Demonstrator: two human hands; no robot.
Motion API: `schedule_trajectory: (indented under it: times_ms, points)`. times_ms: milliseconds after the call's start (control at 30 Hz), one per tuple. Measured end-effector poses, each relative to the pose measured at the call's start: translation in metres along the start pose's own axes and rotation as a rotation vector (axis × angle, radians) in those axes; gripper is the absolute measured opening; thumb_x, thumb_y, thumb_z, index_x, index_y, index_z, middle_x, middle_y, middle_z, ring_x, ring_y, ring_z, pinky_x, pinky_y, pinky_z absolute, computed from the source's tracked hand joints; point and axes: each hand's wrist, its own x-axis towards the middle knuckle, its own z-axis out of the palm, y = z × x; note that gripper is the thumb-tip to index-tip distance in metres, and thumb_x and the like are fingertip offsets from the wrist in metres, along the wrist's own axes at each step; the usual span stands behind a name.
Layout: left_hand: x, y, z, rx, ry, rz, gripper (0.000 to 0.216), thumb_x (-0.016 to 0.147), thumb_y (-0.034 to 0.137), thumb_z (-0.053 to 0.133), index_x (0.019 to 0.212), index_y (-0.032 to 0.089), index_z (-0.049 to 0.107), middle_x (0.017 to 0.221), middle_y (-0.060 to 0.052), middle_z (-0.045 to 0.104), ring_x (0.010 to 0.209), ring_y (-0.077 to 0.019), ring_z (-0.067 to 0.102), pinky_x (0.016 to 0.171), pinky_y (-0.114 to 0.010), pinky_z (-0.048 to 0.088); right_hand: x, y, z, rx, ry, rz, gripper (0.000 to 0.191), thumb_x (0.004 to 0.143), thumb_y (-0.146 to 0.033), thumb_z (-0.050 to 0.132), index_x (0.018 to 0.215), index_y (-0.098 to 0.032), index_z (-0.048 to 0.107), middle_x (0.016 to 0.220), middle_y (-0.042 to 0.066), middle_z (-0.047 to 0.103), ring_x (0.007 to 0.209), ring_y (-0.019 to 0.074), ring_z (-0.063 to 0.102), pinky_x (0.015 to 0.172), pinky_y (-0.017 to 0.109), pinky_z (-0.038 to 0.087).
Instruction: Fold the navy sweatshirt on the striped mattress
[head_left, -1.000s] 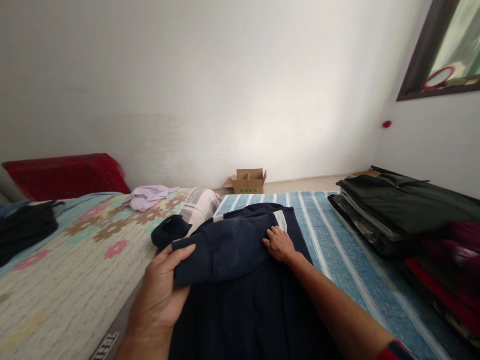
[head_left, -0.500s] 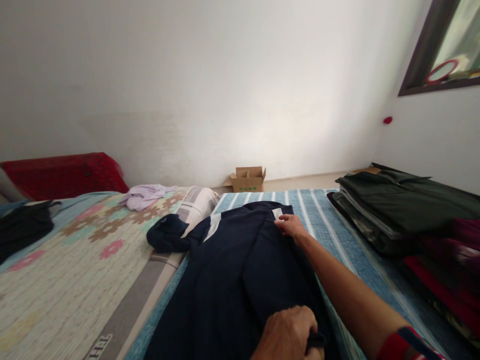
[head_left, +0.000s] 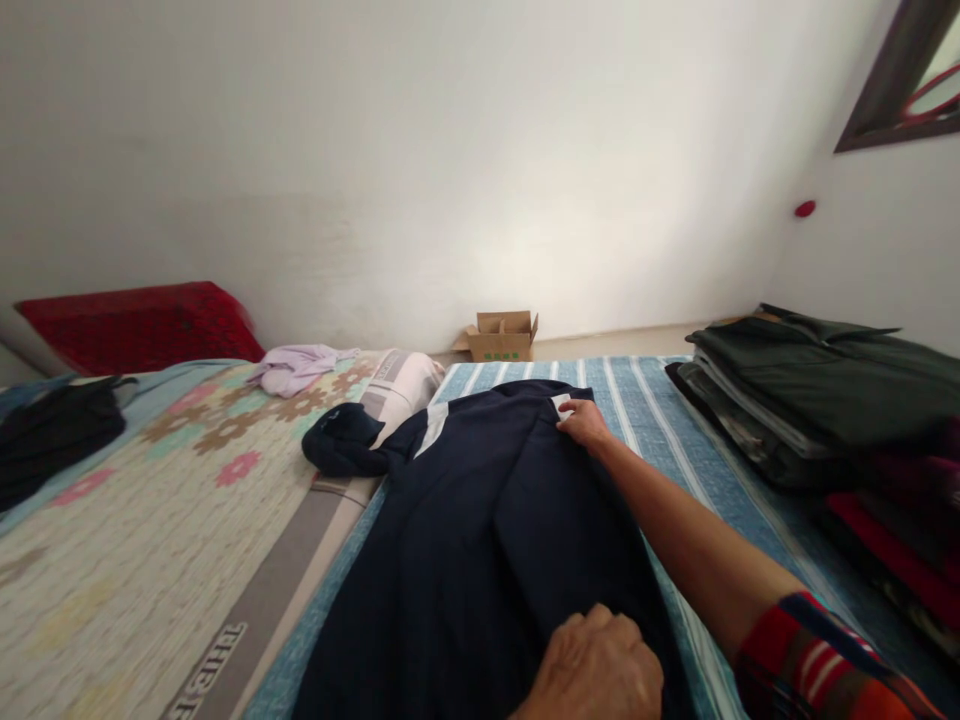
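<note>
A dark navy long-sleeved top (head_left: pixel 450 540) with white shoulder bands lies spread over the blue striped bedding. Its left-side sleeve (head_left: pixel 341 440) sticks out and ends in a bunched lump on the neighbouring bed cover. The other sleeve is folded in along the body. At the far right shoulder, my right hand (head_left: pixel 586 424) pinches the cloth by the white band. My left hand (head_left: pixel 600 665) is near the bottom edge, knuckles up and fingers curled down on the folded sleeve; its fingertips are hidden.
To the right, dark folded clothes (head_left: pixel 825 380) are stacked above red and purple ones. A flowered bed cover (head_left: pixel 225 520) spreads on the left, with a lilac garment (head_left: pixel 296 368) and dark clothing (head_left: pixel 56 440). An opened cardboard box (head_left: pixel 501 338) stands by the wall.
My view has shifted slightly. My left hand has turned knuckles up and lowered onto the sleeve; the cuff that showed in its grip is now hidden. My right hand keeps its hold.
</note>
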Motion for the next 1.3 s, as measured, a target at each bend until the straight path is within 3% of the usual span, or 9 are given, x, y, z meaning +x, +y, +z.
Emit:
schedule_trajectory:
  times_ms: [100,233,333,433,533,733,933,1067,1300]
  points:
    - [-0.003,0.015,-0.016,0.028,-0.026,-0.05,0.033,0.083,0.045,0.055,0.083,0.014,0.066,0.087,-0.011,0.066,0.087,-0.0264,0.059,0.073,-0.035,0.047,-0.006,-0.004,-0.006,-0.064,0.015,-0.035,0.029,0.089,-0.034,0.056,0.111,-0.015,0.057,0.109,0.006,0.059,0.09,0.0177,0.06,0.076,0.037,0.051]
    - [-0.009,0.025,-0.037,-0.02,0.154,-0.115,0.019,0.087,0.029,0.051,0.086,0.015,0.064,0.098,-0.009,0.067,0.095,-0.023,0.06,0.085,-0.036,0.047,-0.022,-0.014,-0.019,-0.136,0.042,-0.151,0.026,0.088,-0.034,0.057,0.106,-0.015,0.059,0.103,0.005,0.062,0.09,0.0175,0.06,0.08,0.039,0.049]
    - [-0.012,0.022,-0.043,-0.056,0.254,-0.16,0.021,0.087,0.027,0.05,0.1,0.016,0.062,0.123,-0.01,0.059,0.117,-0.0227,0.05,0.102,-0.037,0.037,-0.042,-0.018,-0.029,-0.162,0.043,-0.243,0.02,0.083,-0.025,0.06,0.101,-0.017,0.064,0.089,0.003,0.067,0.085,0.0177,0.063,0.081,0.033,0.047]
    - [-0.012,0.015,-0.039,-0.064,0.088,-0.179,0.05,0.084,0.04,0.054,0.127,0.015,0.05,0.146,-0.015,0.035,0.137,-0.0276,0.024,0.111,-0.045,0.023,-0.066,-0.016,-0.039,-0.172,0.042,-0.305,0.022,0.078,-0.019,0.06,0.099,-0.018,0.068,0.085,0.002,0.07,0.084,0.0188,0.064,0.078,0.028,0.046]
    - [-0.012,0.009,-0.032,-0.074,-0.092,-0.18,0.068,0.081,0.047,0.054,0.138,0.014,0.037,0.151,-0.017,0.021,0.141,-0.0291,0.009,0.112,-0.05,0.014,-0.09,-0.009,-0.048,-0.178,0.03,-0.346,0.022,0.078,-0.021,0.058,0.097,-0.018,0.069,0.086,0.003,0.071,0.082,0.0192,0.065,0.077,0.028,0.047]
    - [-0.012,0.006,-0.029,-0.038,-0.16,-0.178,0.08,0.078,0.051,0.054,0.143,0.014,0.027,0.152,-0.018,0.012,0.141,-0.0294,0.0,0.111,-0.052,0.007,-0.138,0.002,-0.056,-0.175,-0.004,-0.416,0.024,0.082,-0.027,0.054,0.1,-0.018,0.068,0.087,0.003,0.071,0.08,0.0193,0.065,0.075,0.03,0.049]
    - [-0.011,0.003,-0.025,-0.017,-0.161,-0.175,0.094,0.074,0.059,0.055,0.146,0.014,0.015,0.154,-0.017,0.003,0.141,-0.0311,-0.004,0.11,-0.057,0.005,-0.185,-0.002,-0.045,-0.176,-0.095,-0.543,0.032,0.086,-0.036,0.052,0.112,-0.02,0.063,0.111,0.006,0.065,0.098,0.0201,0.062,0.085,0.033,0.048]
    - [-0.013,-0.001,-0.012,-0.025,-0.106,-0.154,0.097,0.074,0.063,0.053,0.146,0.012,0.014,0.153,-0.02,0.008,0.14,-0.0345,0.001,0.109,-0.058,0.006,-0.201,0.009,-0.029,-0.205,-0.197,-0.632,0.048,0.087,-0.049,0.049,0.124,-0.018,0.057,0.131,0.01,0.053,0.122,0.0227,0.048,0.1,0.036,0.04]
    - [-0.025,-0.007,-0.003,-0.086,0.12,-0.079,0.081,0.076,0.057,0.057,0.139,0.014,0.034,0.146,-0.017,0.032,0.137,-0.0326,0.022,0.11,-0.052,0.016,-0.2,0.034,-0.008,-0.286,-0.2,-0.669,0.058,0.093,-0.055,0.031,0.122,-0.013,0.059,0.132,0.016,0.051,0.127,0.0274,0.042,0.107,0.046,0.032]
